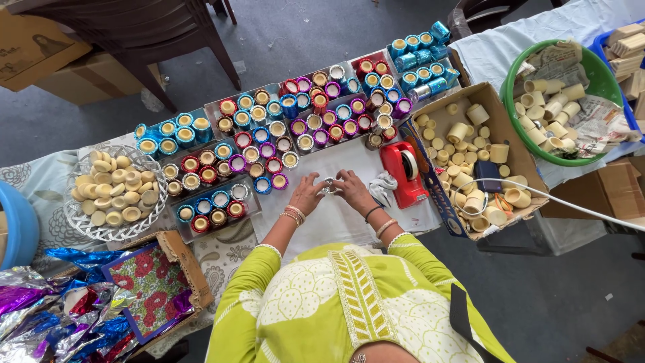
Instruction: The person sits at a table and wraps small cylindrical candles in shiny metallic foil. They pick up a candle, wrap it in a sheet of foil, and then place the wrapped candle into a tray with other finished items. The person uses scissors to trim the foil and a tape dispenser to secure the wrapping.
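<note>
Both hands met mid-bench, left hand (307,193) and right hand (351,189) pinching a small silvery ring (328,186) between fingertips, its axis unclear, red tape dispenser (404,173) just right, foil-wrapped rings (269,148) crowded behind.

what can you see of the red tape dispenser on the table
The red tape dispenser looks like glossy plastic, with a roll of tape set in its round upper part and a sloped body below. It lies on the white table cover, just beside the right hand, between a crumpled white scrap and the cardboard box. Nothing holds it.
</note>
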